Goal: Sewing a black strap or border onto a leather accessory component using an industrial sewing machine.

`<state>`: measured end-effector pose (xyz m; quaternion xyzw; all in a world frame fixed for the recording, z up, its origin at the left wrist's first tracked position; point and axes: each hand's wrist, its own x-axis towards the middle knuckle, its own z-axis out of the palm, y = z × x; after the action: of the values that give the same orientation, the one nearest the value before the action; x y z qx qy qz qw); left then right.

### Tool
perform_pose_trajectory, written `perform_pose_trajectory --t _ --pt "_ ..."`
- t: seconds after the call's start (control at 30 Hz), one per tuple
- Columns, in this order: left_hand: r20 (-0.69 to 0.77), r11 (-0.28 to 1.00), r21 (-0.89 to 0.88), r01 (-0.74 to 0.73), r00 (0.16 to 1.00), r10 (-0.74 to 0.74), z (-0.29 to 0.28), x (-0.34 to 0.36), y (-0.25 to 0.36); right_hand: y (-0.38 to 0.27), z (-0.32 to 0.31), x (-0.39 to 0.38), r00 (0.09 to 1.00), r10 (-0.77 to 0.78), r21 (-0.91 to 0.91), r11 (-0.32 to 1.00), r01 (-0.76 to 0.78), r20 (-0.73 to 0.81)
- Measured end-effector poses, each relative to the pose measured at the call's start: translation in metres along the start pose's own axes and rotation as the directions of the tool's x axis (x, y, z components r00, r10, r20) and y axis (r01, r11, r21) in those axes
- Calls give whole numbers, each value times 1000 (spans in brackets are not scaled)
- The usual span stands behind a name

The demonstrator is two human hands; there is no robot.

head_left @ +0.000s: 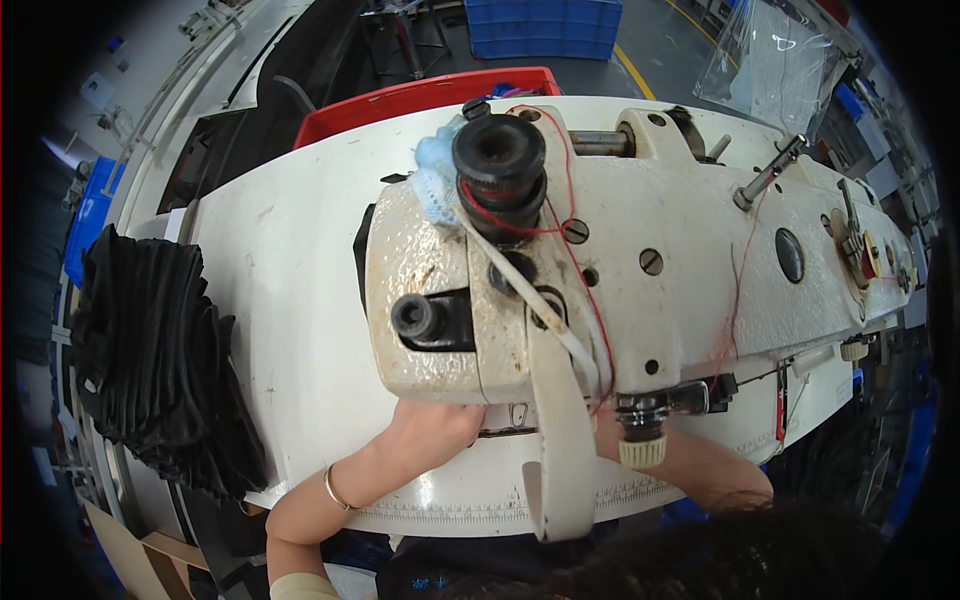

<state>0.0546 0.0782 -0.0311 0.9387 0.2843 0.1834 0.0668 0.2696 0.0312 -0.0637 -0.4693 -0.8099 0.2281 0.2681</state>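
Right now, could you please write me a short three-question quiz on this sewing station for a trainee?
1. True or false: the left hand is tucked under the sewing machine head.
2. What lies at the table's left edge? A) pile of black fabric B) scissors C) a cup
3. What colour is the thread running over the machine?

Key: 1 true; 2 A; 3 red. The right hand is hidden behind the machine.

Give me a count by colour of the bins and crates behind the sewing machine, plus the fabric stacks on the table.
Red bin: 1
Blue crate: 1
Black fabric stack: 1
Total: 3
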Motion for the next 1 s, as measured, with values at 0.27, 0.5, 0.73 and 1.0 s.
perform_pose_trajectory --t 0.27,0.5,0.73,1.0 --pt "-185 999 -43 -29 982 21 -1 17 -3 -13 -16 5 961 -246 -351 917 189 -125" --pt "-150 994 108 -12 988 28 6 9 -6 -17 -16 10 951 -231 -357 922 147 -204" --pt "-131 976 199 -91 984 119 -35 11 23 -32 -29 3 981 194 119 974 -195 16" --pt "21 747 -543 -383 883 468 -61 -28 112 -103 8 -2 767 307 811 -26 -585 564"
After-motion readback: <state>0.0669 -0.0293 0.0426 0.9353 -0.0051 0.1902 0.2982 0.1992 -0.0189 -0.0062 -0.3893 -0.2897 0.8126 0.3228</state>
